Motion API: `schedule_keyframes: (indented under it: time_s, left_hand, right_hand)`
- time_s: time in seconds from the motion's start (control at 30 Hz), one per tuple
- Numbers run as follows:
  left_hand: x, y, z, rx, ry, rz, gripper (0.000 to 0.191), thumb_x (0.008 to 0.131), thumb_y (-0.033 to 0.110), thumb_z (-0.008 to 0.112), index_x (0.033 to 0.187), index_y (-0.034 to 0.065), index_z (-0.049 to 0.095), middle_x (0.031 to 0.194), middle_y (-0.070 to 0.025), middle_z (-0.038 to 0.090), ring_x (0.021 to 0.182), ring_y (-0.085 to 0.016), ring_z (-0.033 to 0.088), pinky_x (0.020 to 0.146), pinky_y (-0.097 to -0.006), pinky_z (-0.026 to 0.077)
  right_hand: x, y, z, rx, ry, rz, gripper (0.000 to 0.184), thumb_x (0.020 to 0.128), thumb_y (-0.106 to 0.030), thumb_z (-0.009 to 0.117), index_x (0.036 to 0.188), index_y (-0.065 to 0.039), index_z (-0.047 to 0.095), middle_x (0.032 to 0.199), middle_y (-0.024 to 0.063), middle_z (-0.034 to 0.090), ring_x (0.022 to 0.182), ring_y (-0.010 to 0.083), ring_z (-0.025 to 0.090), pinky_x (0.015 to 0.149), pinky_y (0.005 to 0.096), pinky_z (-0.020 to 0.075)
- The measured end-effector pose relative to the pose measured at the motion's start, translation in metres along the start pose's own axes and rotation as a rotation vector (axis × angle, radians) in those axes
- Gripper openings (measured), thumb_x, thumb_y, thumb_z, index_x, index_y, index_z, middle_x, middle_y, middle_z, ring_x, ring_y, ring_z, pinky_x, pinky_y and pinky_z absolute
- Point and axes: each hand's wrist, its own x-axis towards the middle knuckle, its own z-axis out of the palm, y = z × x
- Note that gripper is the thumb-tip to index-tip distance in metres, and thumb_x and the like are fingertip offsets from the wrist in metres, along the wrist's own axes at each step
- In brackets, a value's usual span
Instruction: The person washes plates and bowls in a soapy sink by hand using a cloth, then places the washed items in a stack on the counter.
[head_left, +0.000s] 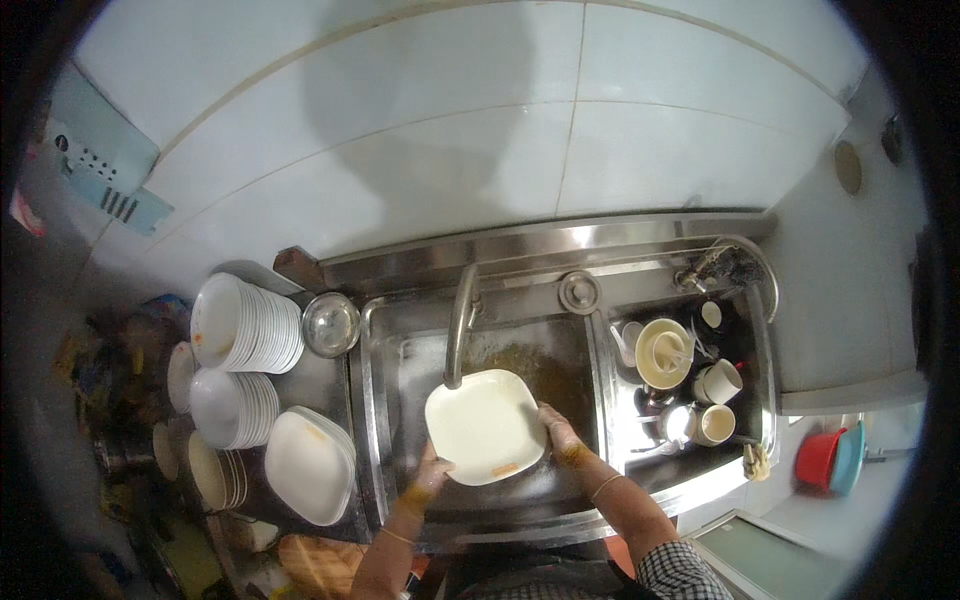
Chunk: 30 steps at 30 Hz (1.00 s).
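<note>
Both my hands hold a white rounded-square plate (486, 426) over the left basin of a stainless steel sink (420, 495). My left hand (433, 474) grips its lower left edge, and my right hand (559, 435) grips its right edge. Each hand seems to wear a thin clear glove with a band at the forearm. An orange-brown patch marks the plate's lower rim. The spout of a curved metal faucet (459, 330) ends at the plate's upper edge. Whether water is running, I cannot tell.
Left of the sink stand stacks of white round plates (247, 322), a stack of rounded-square plates (309, 465) and a metal bowl (331, 325). The right basin holds a cream bowl (664, 334), cups (714, 424) and utensils. A drain strainer (580, 292) lies behind the divider, near the tiled wall.
</note>
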Motion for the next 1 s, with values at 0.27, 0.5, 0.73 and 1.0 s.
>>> schedule_keyframes:
  time_s: [0.27,0.5,0.73,1.0]
  left_hand:
    - [0.0,-0.08,0.014,1.017,-0.47,0.218,0.062,0.084,0.039,0.047,0.129,-0.0001,0.028,0.136,-0.0146,0.021,0.125,-0.025,0.019,0.1,-0.0386,0.022]
    - [-0.02,-0.018,0.056,0.75,-0.123,-0.271,0.04,0.081,0.02,0.054,0.115,0.0022,0.047,0.11,-0.0086,0.053,0.096,-0.021,0.05,0.088,-0.0325,0.037]
    - [-0.003,-0.001,0.044,-0.287,-0.038,-0.095,0.04,0.064,-0.001,0.047,0.104,0.0004,0.052,0.096,-0.0075,0.055,0.084,-0.018,0.054,0.073,-0.0275,0.044]
    - [-0.021,0.023,0.062,-0.383,-0.336,-0.073,0.049,0.068,-0.005,0.048,0.116,-0.0013,0.043,0.114,-0.0141,0.049,0.106,-0.028,0.048,0.093,-0.0398,0.037]
  right_hand:
    - [0.025,0.04,-0.044,-0.373,-0.096,0.107,0.029,0.078,-0.008,0.051,0.103,0.007,0.055,0.1,0.0113,0.059,0.091,0.0209,0.054,0.08,0.0285,0.0422]
    - [0.019,0.045,-0.035,-0.381,0.08,-0.27,0.031,0.083,-0.008,0.046,0.112,0.003,0.05,0.105,0.0136,0.056,0.101,0.0212,0.051,0.089,0.0282,0.037]
    - [-0.077,-0.01,0.072,-0.754,-0.085,-0.614,0.033,0.077,-0.006,0.059,0.11,-0.001,0.054,0.113,0.0159,0.052,0.11,0.0243,0.047,0.092,0.0312,0.0362]
    - [-0.024,-0.053,0.099,-0.906,0.217,-0.857,0.027,0.081,-0.013,0.053,0.106,-0.006,0.058,0.115,0.0136,0.052,0.105,0.0276,0.048,0.093,0.0346,0.0329]
